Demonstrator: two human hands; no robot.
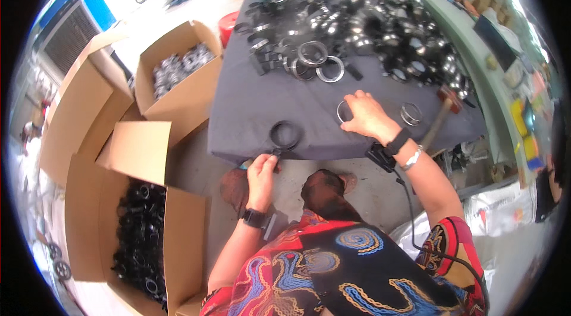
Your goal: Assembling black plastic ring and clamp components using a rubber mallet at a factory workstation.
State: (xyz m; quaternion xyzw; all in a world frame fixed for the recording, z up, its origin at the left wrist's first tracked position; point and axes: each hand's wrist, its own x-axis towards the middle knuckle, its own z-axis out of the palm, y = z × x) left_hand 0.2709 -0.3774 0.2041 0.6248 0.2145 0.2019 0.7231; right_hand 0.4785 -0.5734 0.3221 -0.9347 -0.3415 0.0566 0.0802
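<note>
At the table's front edge, my left hand [260,180] is closed on the short stem of a black ring [285,134]. The ring itself lies over the grey cloth of the table [250,119]. Farther right, my right hand [367,115] grips a thin silver metal ring [341,112] between thumb and fingers, just above the cloth; the fingers hide part of it. Beside that hand, to its right, rests another silver ring [410,113]. A mallet [450,99] with a reddish head and a wooden handle lies beyond it, near the table's right side.
A big heap of black and silver rings [357,27] covers the table's far half. On the left stand open cardboard boxes: one holds silvery parts [181,69], a nearer one black parts [143,238]. A red stool [228,25] stands behind the table's left corner. A cable runs along my right arm.
</note>
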